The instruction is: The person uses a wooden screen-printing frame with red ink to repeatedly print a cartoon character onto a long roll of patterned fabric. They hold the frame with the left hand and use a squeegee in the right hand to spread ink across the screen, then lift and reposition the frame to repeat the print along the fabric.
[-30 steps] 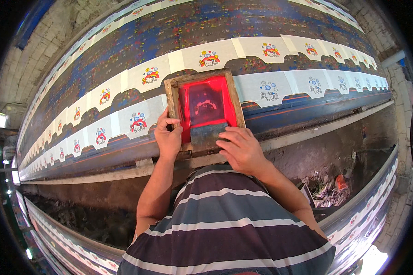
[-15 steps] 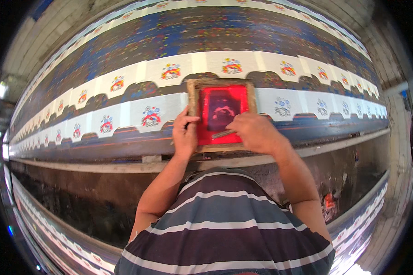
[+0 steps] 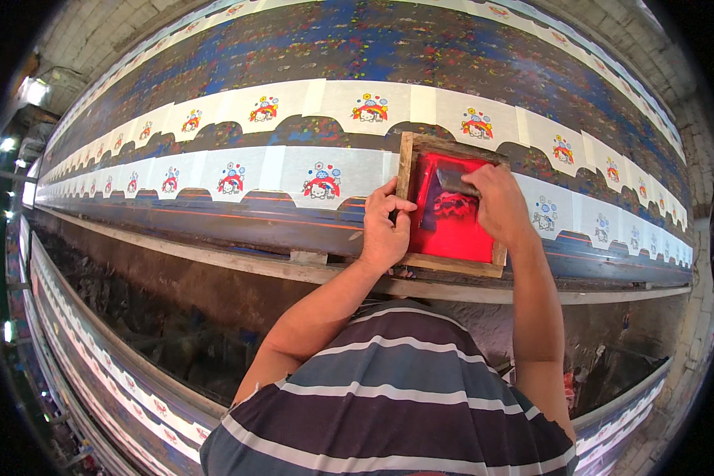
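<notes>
A wooden-framed printing screen [image 3: 456,265] lies on the near row of white fabric pieces, its mesh wet with bright red ink [image 3: 452,244]. My left hand [image 3: 386,226] is closed around the frame's left rail, thumb over the top of the wood. In my right hand [image 3: 503,208] is a dark, flat squeegee [image 3: 454,182], tilted against the mesh toward the far end of the screen. A dark patterned area shows through the mesh below its blade. The fabric under the screen is hidden.
Left of the screen, a white fabric piece [image 3: 297,170] bears a cartoon print with red; right of it, another piece [image 3: 544,214] shows blue and dark outlines. More printed pieces [image 3: 369,111] line the ink-spotted table [image 3: 293,55]. A pale rail [image 3: 206,247] runs along the near edge.
The squeegee has gone from the screen's near end to its far part, away from me. My left hand has stayed on the frame. The whole view has shifted and tilted.
</notes>
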`<state>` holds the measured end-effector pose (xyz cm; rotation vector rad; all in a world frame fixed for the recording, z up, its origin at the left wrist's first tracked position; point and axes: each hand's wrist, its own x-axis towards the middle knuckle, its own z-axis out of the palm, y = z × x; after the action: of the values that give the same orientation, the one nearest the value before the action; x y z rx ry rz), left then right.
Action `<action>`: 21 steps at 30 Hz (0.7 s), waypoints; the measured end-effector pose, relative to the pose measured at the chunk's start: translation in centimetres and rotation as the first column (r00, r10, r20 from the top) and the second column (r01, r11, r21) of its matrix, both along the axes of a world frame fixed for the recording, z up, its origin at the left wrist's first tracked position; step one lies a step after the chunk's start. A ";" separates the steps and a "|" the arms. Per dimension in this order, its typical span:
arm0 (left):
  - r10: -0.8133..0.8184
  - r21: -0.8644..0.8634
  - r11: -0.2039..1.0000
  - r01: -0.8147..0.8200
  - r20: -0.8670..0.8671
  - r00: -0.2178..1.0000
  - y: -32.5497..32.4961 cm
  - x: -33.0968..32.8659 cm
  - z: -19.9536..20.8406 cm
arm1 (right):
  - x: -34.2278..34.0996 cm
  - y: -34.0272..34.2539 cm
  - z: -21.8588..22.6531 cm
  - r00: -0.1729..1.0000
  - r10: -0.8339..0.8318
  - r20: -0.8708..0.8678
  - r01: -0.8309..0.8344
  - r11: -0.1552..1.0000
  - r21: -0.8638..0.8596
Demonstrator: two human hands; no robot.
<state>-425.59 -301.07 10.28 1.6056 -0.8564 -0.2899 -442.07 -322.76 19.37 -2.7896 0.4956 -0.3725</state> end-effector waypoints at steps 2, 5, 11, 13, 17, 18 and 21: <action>-0.003 0.012 1.000 0.003 0.012 1.000 0.0 0.0 -0.1 | -1.2 2.4 -0.4 0.999 0.007 0.037 -0.009 0.999 0.034; -0.003 0.001 1.000 0.003 0.019 1.000 0.0 0.0 -0.2 | -2.7 5.8 0.0 0.998 0.032 0.052 -0.032 0.999 0.003; -0.002 0.004 1.000 0.003 -0.080 0.997 0.1 0.1 0.3 | -5.1 11.3 1.5 1.000 -0.020 -0.008 0.021 0.997 0.068; -0.002 0.019 1.000 0.004 -0.092 0.996 0.2 0.0 0.5 | -5.5 12.1 2.0 0.999 -0.018 -0.027 0.021 0.994 0.110; 0.002 0.064 0.998 -0.002 -0.007 1.000 0.2 0.0 0.4 | -6.5 12.4 2.5 1.000 0.002 0.001 -0.002 0.977 0.213; -0.009 0.075 0.997 0.007 0.028 1.000 0.3 0.1 0.3 | -7.0 12.4 2.5 1.000 0.000 0.016 -0.004 0.972 0.234; -0.043 0.102 0.994 0.034 0.095 0.995 0.3 0.7 0.4 | -8.8 12.0 1.3 0.970 -0.133 0.201 0.094 0.977 0.191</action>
<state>-424.88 -300.78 10.71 1.7096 -0.9613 -0.2878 -450.83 -310.72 20.64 -2.5172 0.6077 -0.6125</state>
